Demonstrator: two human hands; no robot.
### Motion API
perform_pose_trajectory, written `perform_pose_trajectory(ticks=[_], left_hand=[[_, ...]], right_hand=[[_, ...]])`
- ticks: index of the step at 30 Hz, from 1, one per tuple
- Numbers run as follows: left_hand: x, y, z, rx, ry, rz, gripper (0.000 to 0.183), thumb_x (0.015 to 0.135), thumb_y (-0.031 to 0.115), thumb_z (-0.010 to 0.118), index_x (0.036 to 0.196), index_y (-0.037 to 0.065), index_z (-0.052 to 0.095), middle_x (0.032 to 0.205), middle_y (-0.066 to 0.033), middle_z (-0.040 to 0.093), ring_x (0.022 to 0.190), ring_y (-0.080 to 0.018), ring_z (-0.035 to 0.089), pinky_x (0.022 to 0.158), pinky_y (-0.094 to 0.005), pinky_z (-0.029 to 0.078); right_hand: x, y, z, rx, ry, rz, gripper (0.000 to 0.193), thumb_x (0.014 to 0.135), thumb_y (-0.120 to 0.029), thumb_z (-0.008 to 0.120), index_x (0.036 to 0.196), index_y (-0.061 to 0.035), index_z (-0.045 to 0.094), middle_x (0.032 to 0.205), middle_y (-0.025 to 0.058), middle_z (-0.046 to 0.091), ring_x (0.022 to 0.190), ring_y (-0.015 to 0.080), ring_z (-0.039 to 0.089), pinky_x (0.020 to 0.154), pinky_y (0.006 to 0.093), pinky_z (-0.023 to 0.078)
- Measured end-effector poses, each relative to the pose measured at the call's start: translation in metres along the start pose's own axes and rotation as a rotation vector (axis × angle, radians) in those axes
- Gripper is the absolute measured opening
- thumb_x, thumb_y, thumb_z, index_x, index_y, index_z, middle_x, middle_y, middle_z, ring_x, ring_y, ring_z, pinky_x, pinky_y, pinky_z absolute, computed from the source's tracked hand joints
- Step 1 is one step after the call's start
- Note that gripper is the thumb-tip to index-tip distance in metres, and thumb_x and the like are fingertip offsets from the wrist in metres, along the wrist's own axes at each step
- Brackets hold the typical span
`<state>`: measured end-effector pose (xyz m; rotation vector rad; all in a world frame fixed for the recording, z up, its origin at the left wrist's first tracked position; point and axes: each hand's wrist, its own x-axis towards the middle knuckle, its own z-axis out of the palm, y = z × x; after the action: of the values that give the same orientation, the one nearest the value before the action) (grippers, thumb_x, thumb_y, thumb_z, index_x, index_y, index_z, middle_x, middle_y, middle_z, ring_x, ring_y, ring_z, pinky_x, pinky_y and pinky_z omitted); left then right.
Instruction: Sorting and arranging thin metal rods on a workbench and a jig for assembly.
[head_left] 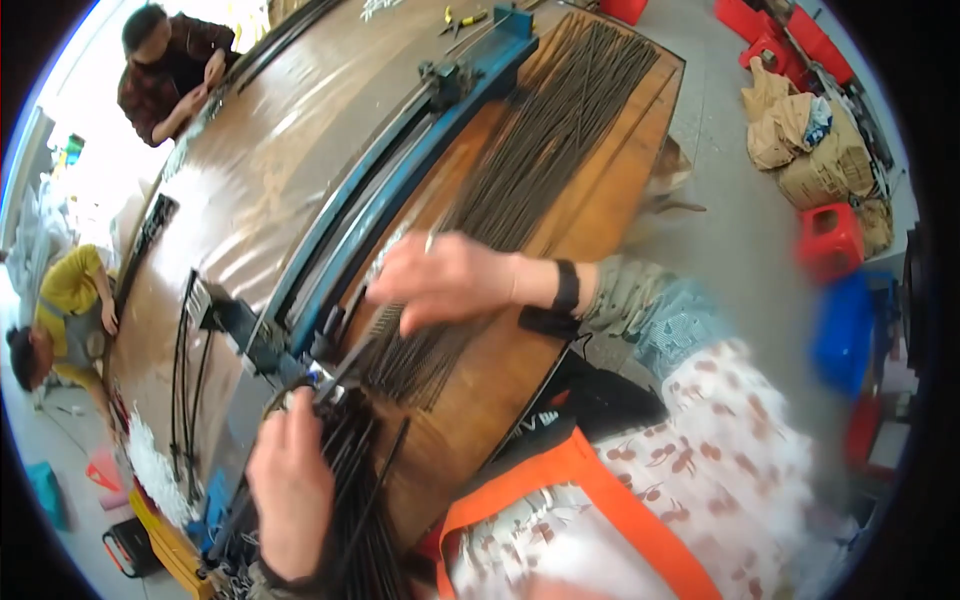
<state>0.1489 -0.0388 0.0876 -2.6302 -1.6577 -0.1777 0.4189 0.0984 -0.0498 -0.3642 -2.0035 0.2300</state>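
My right hand (440, 283), slightly blurred, hovers over a spread of thin dark rods (540, 140), its fingers curled inward. Whatever is in its fingers, if anything, is hidden. At the near end of a long blue metal rail fixture (375, 200), my left hand (292, 470) has its fingers drawn together by a small metal fitting (325, 385); I cannot make out what they grip. Black rods (365, 520) lie bunched beside that hand. A clamp-like block (445, 85) is mounted on the rail's far part.
The rods lie on a brown wooden tabletop (610, 170). Plastic sheeting (280, 130) covers the table left of the rail. Two people work along the far left edge. Yellow-handled pliers (463, 20) lie at the back. Red stools (830, 240) and brown sacks (825, 150) stand right.
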Motion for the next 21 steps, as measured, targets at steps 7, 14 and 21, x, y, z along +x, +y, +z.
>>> perform_pose_trajectory(ticks=[7,14,21], left_hand=[[0.089,-0.005,0.005,0.125,0.082,0.226,0.051,0.088,0.008,0.069,0.137,0.017,0.060,0.073,-0.0093,0.048,0.064,-0.0265,0.056,0.057,-0.0408,0.046],[0.111,-0.018,0.026,0.058,0.052,0.184,0.031,0.089,-0.003,0.055,0.120,-0.001,0.054,0.087,-0.0160,0.060,0.081,-0.0335,0.061,0.070,-0.0440,0.049],[0.091,-0.038,0.016,0.178,0.068,0.110,0.027,0.090,0.000,0.061,0.115,0.005,0.060,0.083,-0.0129,0.057,0.077,-0.0325,0.060,0.064,-0.0436,0.048]], right_hand=[[0.023,0.025,-0.057,-0.121,-0.020,0.021,0.049,0.085,-0.032,0.078,0.128,-0.0144,0.065,0.082,0.0069,0.074,0.067,0.0204,0.072,0.061,0.0310,0.058],[0.012,0.082,-0.063,-0.279,-0.069,0.036,0.045,0.090,-0.025,0.072,0.132,-0.0132,0.061,0.092,0.0086,0.074,0.066,0.0216,0.070,0.059,0.0320,0.058],[0.012,0.054,-0.022,-0.391,-0.092,0.386,0.054,0.087,-0.021,0.075,0.137,-0.0143,0.054,0.064,0.0047,0.056,0.056,0.0225,0.061,0.058,0.0305,0.056]])
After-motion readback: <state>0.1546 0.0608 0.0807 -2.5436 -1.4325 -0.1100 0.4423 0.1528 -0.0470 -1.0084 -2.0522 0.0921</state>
